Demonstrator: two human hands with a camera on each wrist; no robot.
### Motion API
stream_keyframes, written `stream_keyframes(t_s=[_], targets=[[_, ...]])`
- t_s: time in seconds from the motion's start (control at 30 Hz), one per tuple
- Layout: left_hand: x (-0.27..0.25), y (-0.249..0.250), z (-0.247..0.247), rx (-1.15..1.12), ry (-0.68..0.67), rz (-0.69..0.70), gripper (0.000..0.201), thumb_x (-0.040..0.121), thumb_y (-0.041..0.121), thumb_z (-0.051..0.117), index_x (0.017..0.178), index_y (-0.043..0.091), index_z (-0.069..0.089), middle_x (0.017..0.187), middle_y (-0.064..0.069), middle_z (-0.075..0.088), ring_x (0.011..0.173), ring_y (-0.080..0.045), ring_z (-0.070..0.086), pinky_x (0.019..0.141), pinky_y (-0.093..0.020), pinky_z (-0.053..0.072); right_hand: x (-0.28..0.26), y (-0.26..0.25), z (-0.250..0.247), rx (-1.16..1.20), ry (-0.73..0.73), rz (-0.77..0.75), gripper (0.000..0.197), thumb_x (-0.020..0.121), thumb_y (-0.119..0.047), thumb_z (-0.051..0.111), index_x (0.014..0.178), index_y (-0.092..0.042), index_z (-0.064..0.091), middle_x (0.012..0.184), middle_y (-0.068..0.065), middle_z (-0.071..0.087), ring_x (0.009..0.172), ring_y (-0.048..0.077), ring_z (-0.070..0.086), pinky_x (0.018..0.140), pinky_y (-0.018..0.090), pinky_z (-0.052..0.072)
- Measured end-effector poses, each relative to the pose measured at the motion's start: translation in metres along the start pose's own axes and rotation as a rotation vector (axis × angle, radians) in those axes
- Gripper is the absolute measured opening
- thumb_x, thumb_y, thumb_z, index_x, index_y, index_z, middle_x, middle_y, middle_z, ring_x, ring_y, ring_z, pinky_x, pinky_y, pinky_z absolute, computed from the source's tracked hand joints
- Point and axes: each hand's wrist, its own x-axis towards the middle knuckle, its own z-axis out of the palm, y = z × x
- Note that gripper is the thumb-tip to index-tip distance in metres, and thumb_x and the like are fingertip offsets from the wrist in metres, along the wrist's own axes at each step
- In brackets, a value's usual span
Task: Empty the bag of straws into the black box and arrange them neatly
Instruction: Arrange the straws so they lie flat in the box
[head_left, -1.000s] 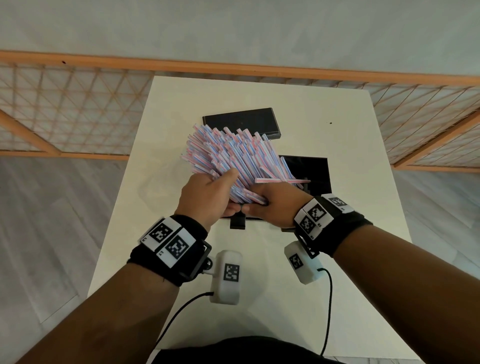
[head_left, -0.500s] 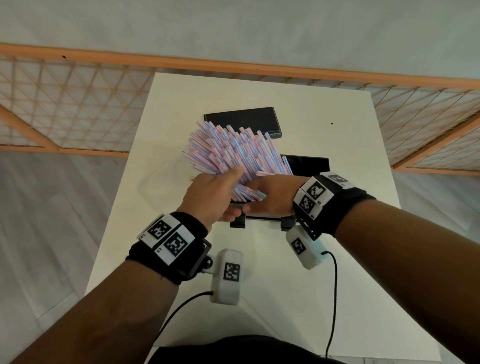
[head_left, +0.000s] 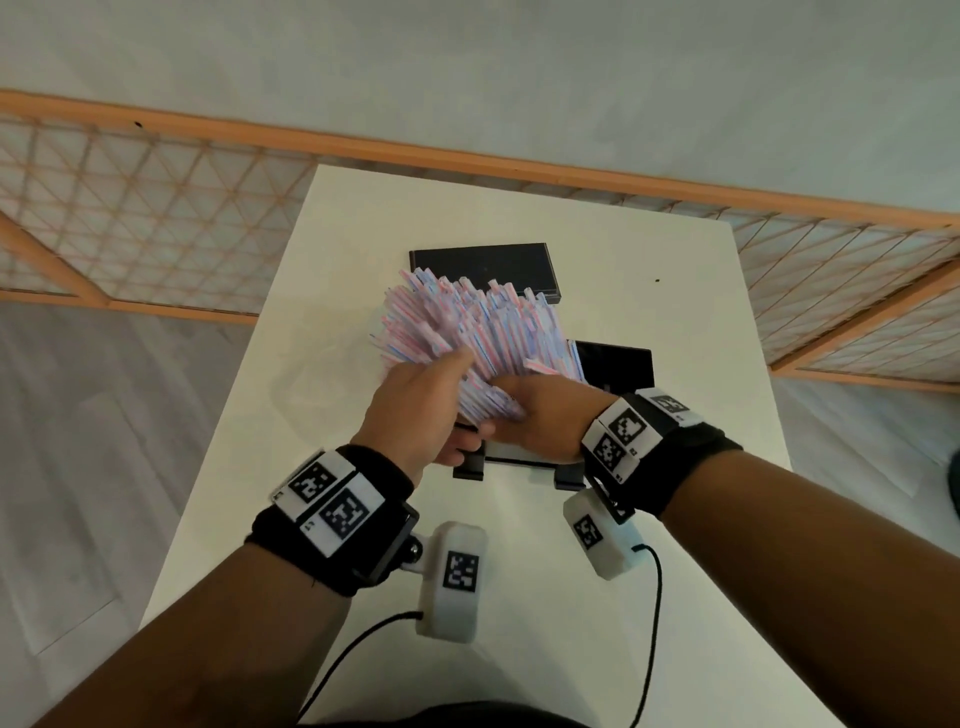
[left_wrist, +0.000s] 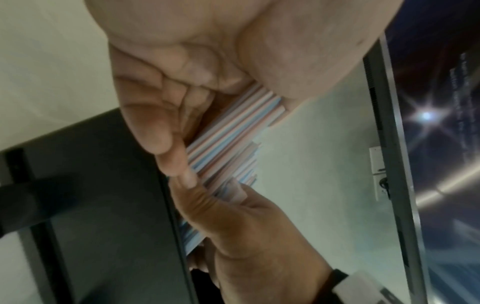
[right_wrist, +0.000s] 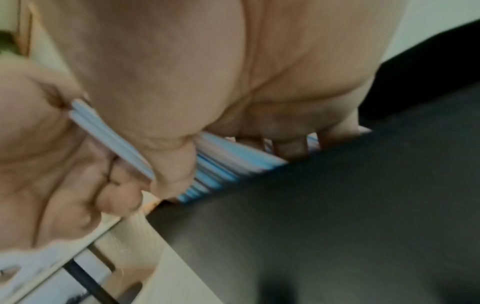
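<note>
A thick bundle of pink, blue and white straws (head_left: 467, 322) fans up and away from me above the black box (head_left: 618, 364). My left hand (head_left: 415, 410) grips the bundle's near end from the left, fingers curled under it. My right hand (head_left: 545, 415) grips the same end from the right. In the left wrist view the straws (left_wrist: 228, 139) run between both hands' fingers. The right wrist view shows the straws (right_wrist: 221, 164) under the thumb, just over the box's dark wall (right_wrist: 337, 205). Most of the box is hidden by hands and straws.
A flat black lid (head_left: 483, 270) lies on the white table (head_left: 701, 415) behind the straws. Two black feet of the box stick out toward me (head_left: 467, 470). A wooden lattice rail (head_left: 156, 218) runs behind the table. Table edges drop to grey floor either side.
The bundle has tightened and swung more upright and rightward; the stray straw sticking out to the right is back in the bundle. Both hands keep their hold.
</note>
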Motion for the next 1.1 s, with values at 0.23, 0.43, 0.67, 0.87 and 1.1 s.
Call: stream_keyframes(t_s=[0.23, 0.43, 0.67, 0.87, 1.1], targets=[[-0.012, 0.009, -0.022, 0.728, 0.308, 0.441, 0.055, 0.089, 0.068, 0.050, 0.088, 0.015, 0.064, 0.082, -0.005, 0.073, 0.076, -0.034, 0.071, 0.075, -0.045, 0.058, 0.006, 0.001, 0.005, -0.126, 0.032, 0.069, 0.033, 0.090, -0.043, 0.059, 0.109, -0.018, 0.052, 0.106, 0.006, 0.061, 0.097, 0.028, 0.058, 0.076, 0.027, 0.039], [-0.011, 0.007, -0.040, 0.647, 0.529, 0.595, 0.066, 0.083, 0.059, 0.065, 0.123, 0.009, 0.048, 0.116, -0.005, 0.051, 0.086, -0.024, 0.052, 0.069, -0.037, 0.041, -0.006, 0.023, 0.004, -0.128, 0.098, 0.120, 0.040, 0.076, -0.055, 0.069, 0.094, -0.019, 0.065, 0.087, 0.000, 0.067, 0.080, 0.019, 0.063, 0.074, 0.034, 0.056], [-0.005, -0.005, -0.019, 0.174, 0.177, 0.093, 0.058, 0.091, 0.068, 0.055, 0.102, 0.011, 0.058, 0.090, -0.005, 0.064, 0.063, -0.026, 0.070, 0.048, -0.030, 0.054, 0.005, 0.006, 0.010, -0.135, 0.003, 0.037, 0.043, 0.081, -0.053, 0.069, 0.109, -0.021, 0.060, 0.103, 0.001, 0.064, 0.100, 0.025, 0.060, 0.081, 0.029, 0.046], [0.004, -0.014, -0.014, 0.203, 0.165, 0.158, 0.057, 0.090, 0.069, 0.054, 0.091, 0.013, 0.058, 0.079, -0.006, 0.067, 0.064, -0.026, 0.071, 0.067, -0.047, 0.064, 0.007, 0.014, 0.013, -0.129, -0.068, 0.110, 0.047, 0.082, -0.058, 0.066, 0.108, -0.019, 0.060, 0.096, -0.005, 0.058, 0.096, 0.021, 0.059, 0.080, 0.032, 0.047], [0.004, -0.014, -0.009, 0.333, 0.188, 0.247, 0.057, 0.086, 0.062, 0.059, 0.070, 0.008, 0.067, 0.057, -0.004, 0.069, 0.061, -0.027, 0.072, 0.069, -0.046, 0.062, 0.012, 0.011, 0.019, -0.128, -0.031, 0.126, 0.055, 0.078, -0.060, 0.068, 0.116, -0.020, 0.063, 0.106, 0.002, 0.067, 0.097, 0.024, 0.063, 0.082, 0.034, 0.052]])
